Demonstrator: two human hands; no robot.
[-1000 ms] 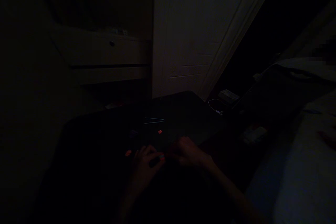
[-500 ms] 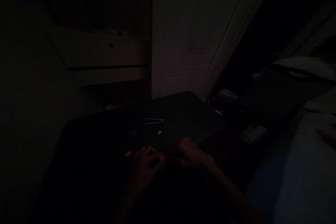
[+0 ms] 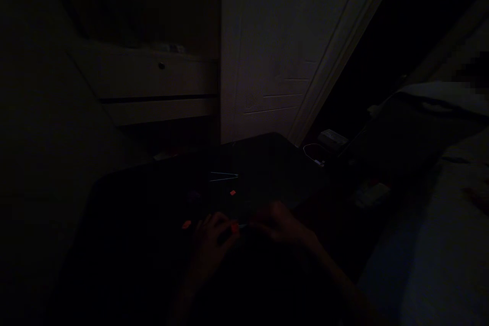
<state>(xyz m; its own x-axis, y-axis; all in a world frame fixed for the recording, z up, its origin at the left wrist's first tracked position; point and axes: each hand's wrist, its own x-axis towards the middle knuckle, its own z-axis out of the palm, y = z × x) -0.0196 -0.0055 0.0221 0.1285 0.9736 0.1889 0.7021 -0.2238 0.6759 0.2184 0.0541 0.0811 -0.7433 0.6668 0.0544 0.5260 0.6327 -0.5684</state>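
The picture is very dark. Between the thumb and forefinger of my left hand (image 3: 214, 237) is a small orange-red piece (image 3: 235, 227), its kind not clear. My right hand (image 3: 275, 221) sits just to its right with fingers pinched together. A thin pale sliver (image 3: 243, 225) shows between the two hands; whether my right fingers hold it, I cannot tell. Beyond the hands lies a small flat orange piece (image 3: 233, 192), and left of my left hand lies another orange piece (image 3: 186, 224). Farther back, two thin pale rods joined in a V (image 3: 224, 177) rest on the dark table (image 3: 267, 163).
A faint dark lump (image 3: 193, 196) lies on the table left of the V. Behind stand a cabinet with a drawer (image 3: 160, 79) and a pale door (image 3: 267, 51). To the right are a white cable (image 3: 314, 145), a box (image 3: 332, 138) and a pale cloth-like surface (image 3: 439, 254).
My right hand has shifted slightly right, away from my left fingers. The pale sliver now shows in the gap, and the orange-red piece sits slightly higher.
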